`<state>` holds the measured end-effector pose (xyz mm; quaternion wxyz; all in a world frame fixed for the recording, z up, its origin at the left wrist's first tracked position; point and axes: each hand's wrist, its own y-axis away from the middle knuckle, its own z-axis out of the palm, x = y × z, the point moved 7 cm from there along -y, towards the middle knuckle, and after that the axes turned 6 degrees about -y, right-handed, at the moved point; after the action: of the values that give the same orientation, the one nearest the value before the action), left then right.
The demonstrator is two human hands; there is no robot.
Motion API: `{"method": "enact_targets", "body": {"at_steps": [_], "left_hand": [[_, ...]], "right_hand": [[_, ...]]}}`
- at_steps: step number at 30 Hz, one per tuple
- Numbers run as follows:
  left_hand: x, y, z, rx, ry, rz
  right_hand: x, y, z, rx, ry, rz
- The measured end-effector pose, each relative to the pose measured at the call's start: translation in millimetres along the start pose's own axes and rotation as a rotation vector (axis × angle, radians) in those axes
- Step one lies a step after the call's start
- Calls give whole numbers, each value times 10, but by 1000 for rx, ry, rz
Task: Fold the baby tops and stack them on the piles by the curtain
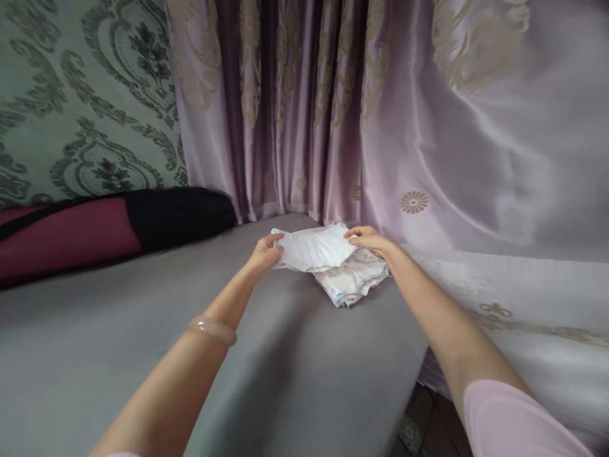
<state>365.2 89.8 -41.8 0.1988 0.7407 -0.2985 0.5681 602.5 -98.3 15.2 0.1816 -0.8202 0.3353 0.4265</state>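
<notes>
A folded white cloth (314, 249) lies on top of a small stack of folded patterned cloths (354, 282) near the far right corner of a grey bed surface (143, 355). My left hand (265, 251) pinches the white cloth's left edge, fingers closed on it. On the cloth's right edge rests my right hand (368, 240), with thumb and fingers gripping it. Both arms reach forward; a pale bangle (212, 330) circles my left wrist.
Pink satin curtains (428, 127) hang behind and to the right of the stack, draping over the bed's right side. A maroon and black bolster (114, 228) lies along the left wall with green patterned wallpaper (80, 95). The bed's edge drops off at lower right.
</notes>
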Motion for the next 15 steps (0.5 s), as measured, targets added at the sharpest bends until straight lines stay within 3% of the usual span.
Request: {"method": "enact_targets", "body": {"at_steps": [6,15], "left_hand": [[-144,-229,276,-74,11,17],[-286,-619,567,-112,71,119]], "right_hand": [[29,-372,0,104,326,-68],[24,-881,-107,168,560,-115]]}}
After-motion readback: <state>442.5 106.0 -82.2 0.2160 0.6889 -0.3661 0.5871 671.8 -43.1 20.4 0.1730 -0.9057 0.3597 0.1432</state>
